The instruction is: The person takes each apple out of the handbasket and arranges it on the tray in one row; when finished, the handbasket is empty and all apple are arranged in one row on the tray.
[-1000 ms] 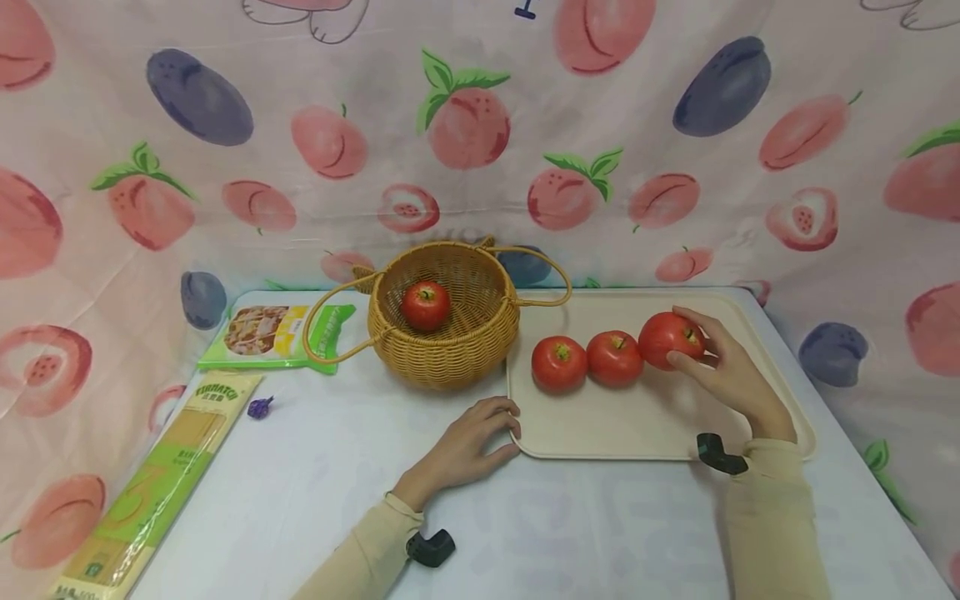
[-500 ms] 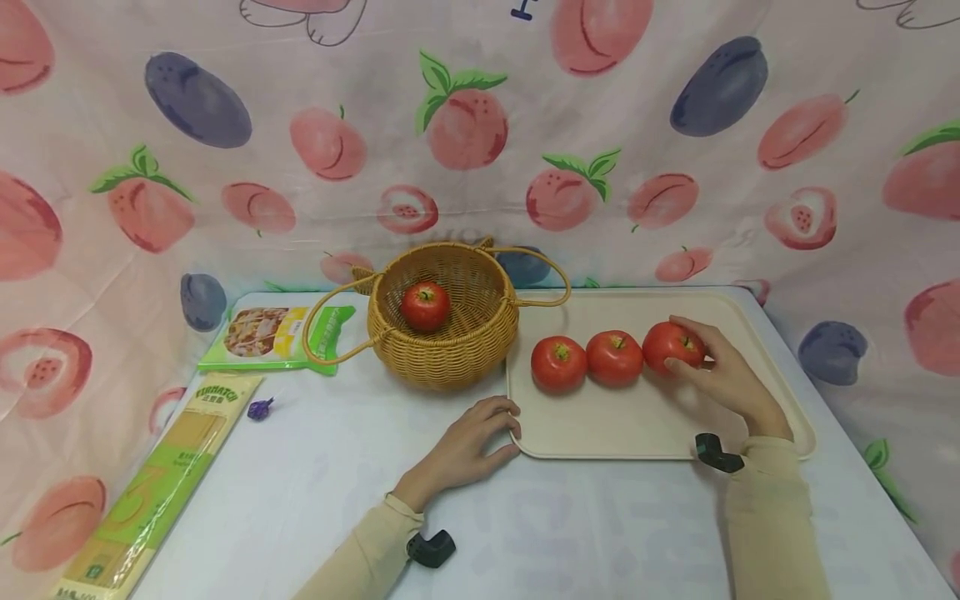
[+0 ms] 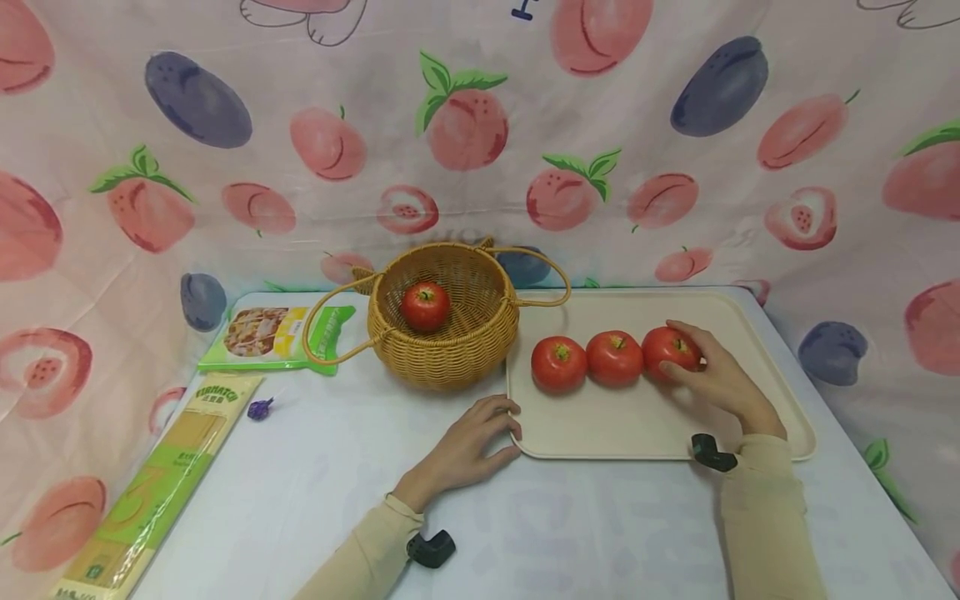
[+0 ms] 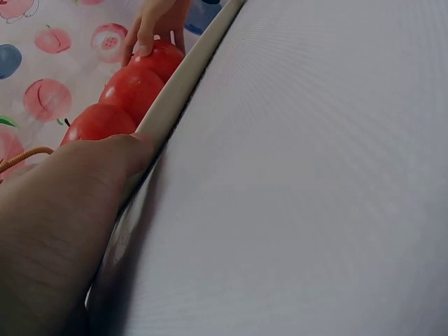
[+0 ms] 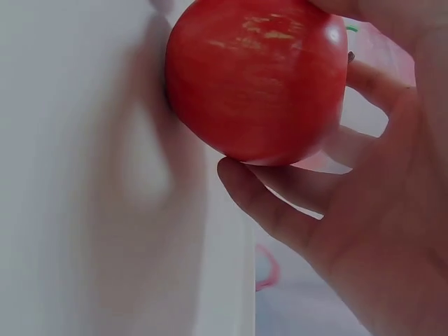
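Observation:
My right hand (image 3: pixel 723 375) grips the rightmost red apple (image 3: pixel 667 354) between thumb and fingers. That apple is on the beige tray (image 3: pixel 600 429), in a row with a middle apple (image 3: pixel 615 359) and a left apple (image 3: pixel 558 365). Close up in the right wrist view, the held apple (image 5: pixel 255 80) sits against the pale surface, fingers around its far side. My left hand (image 3: pixel 465 446) rests at the tray's front left corner, fingertips touching the rim. From the left wrist, its thumb (image 4: pixel 105 157) lies along the tray edge (image 4: pixel 189 73); the other fingers are hidden there.
A wicker basket (image 3: pixel 442 362) with looped handles stands left of the tray, one apple (image 3: pixel 426 306) inside. Farther left lie a green food packet (image 3: pixel 258 335), a small purple item (image 3: pixel 260 407) and a long pasta packet (image 3: pixel 161 475). Behind hangs a fruit-print cloth (image 3: pixel 480 200).
My right hand has lowered the apple and drawn it slightly toward the middle one, lining it up at the right end of the row. The left hand has stayed in place.

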`<state>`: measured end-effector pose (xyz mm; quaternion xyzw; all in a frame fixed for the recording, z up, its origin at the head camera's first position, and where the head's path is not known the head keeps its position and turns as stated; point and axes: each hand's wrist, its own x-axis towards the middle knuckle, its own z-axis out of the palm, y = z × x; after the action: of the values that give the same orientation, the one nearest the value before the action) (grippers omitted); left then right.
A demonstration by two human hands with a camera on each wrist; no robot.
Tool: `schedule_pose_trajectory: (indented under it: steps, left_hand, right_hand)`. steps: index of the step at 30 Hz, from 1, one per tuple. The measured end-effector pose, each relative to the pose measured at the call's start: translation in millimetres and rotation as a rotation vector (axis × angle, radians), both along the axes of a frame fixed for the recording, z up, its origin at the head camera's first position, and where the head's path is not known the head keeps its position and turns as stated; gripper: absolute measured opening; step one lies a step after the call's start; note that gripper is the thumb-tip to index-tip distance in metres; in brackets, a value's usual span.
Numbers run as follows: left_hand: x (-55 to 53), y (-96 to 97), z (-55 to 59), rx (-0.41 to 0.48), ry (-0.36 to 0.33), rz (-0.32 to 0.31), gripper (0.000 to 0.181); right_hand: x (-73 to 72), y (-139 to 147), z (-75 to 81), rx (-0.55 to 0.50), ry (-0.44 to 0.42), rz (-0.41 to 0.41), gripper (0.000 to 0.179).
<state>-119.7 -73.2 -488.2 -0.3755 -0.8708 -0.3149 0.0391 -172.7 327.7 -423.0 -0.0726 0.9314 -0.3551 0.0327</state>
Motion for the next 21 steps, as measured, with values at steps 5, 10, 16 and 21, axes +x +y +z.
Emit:
schedule_pose_trajectory:
  steps: [5, 10, 16, 21]
  left_hand:
    - [-0.7, -0.1, -1.5, -0.008, 0.017, 0.003, 0.013]
    - [-0.2, 0.4, -3.2, -0.011, 0.007, 0.005, 0.013]
    - [-0.6, 0.2, -3.6, -0.011, 0.009, 0.009, 0.013]
    - [-1.2, -1.2, -3.1, -0.009, 0.010, 0.009, 0.013]
  right_hand:
    - [-2.0, -1.2, -1.3, -0.026, -0.021, 0.029, 0.071]
    - [-3.0, -2.8, -1.5, -0.019, -0.062, 0.011, 0.079]
    - [-3.5, -4.2, -1.8, -0.019, -0.067, 0.011, 0.080]
    - [-3.3, -6.0, -0.3, -0.048, -0.075, 0.008, 0.079]
